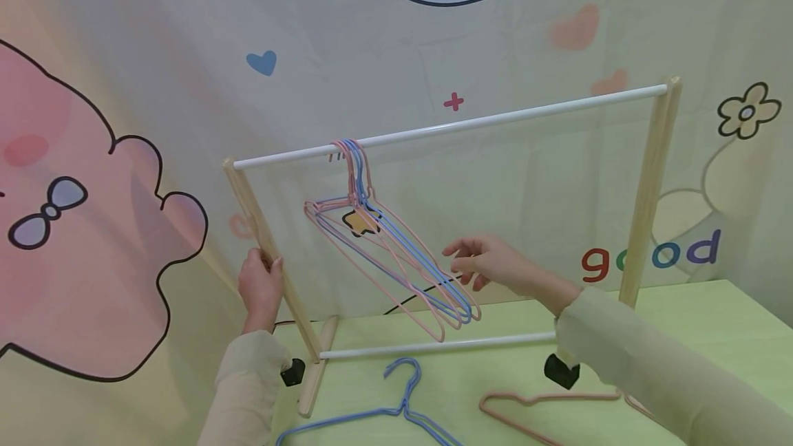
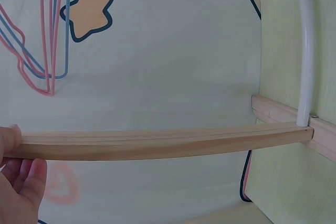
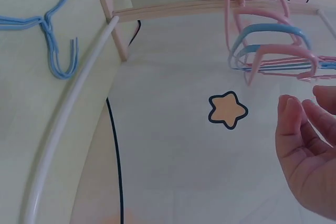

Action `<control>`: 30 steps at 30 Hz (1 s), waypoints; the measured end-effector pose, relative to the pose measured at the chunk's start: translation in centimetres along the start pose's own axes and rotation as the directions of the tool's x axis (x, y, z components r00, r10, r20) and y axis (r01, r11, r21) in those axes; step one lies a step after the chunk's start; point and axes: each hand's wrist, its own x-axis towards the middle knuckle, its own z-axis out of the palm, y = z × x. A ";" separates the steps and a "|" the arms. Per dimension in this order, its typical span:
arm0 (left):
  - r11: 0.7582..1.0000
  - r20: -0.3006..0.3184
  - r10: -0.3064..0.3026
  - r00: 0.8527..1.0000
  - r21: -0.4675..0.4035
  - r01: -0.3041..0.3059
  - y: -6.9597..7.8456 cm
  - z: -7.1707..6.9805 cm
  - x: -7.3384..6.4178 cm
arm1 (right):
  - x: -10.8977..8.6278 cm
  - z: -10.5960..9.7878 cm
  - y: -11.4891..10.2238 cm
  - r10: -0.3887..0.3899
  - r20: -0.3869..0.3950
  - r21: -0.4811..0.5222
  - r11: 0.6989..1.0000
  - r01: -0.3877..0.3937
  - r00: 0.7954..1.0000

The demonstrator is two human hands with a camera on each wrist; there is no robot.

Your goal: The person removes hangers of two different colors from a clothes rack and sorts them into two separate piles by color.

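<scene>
Several pink and blue hangers (image 1: 405, 253) hang bunched by their hooks on the white upper rail (image 1: 514, 117) of a small garment rack, left of its middle. My left hand (image 1: 260, 288) grips the rack's left wooden post (image 1: 252, 205); in the left wrist view its thumb and fingers lie on opposite sides of that post (image 2: 157, 145). Just right of the hangers' lower ends, my right hand (image 1: 489, 263) holds nothing, its fingers loosely bent. In the right wrist view a small gap shows between that hand (image 3: 310, 156) and the hangers (image 3: 286, 51).
Blue hangers (image 1: 405, 405) lie on the green table (image 1: 700, 336) in front of the rack. A pink hanger (image 1: 557, 398) lies further right, partly under my right sleeve. The rack's white lower rail (image 1: 434, 347) crosses just behind them. A printed curtain (image 1: 434, 54) hangs behind.
</scene>
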 end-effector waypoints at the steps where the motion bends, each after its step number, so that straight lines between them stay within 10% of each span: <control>1: 1.000 0.000 -0.001 1.000 -0.001 0.001 0.0 0.0 0.0 | 0.2 0.1 -0.3 0.010 0.002 0.008 1.000 -0.010 1.000; 30: 0.999 0.035 -0.050 0.998 -0.008 0.050 0.1 0.0 0.1 | 2.5 -0.2 -3.8 0.004 0.009 -0.065 0.998 -0.003 1.000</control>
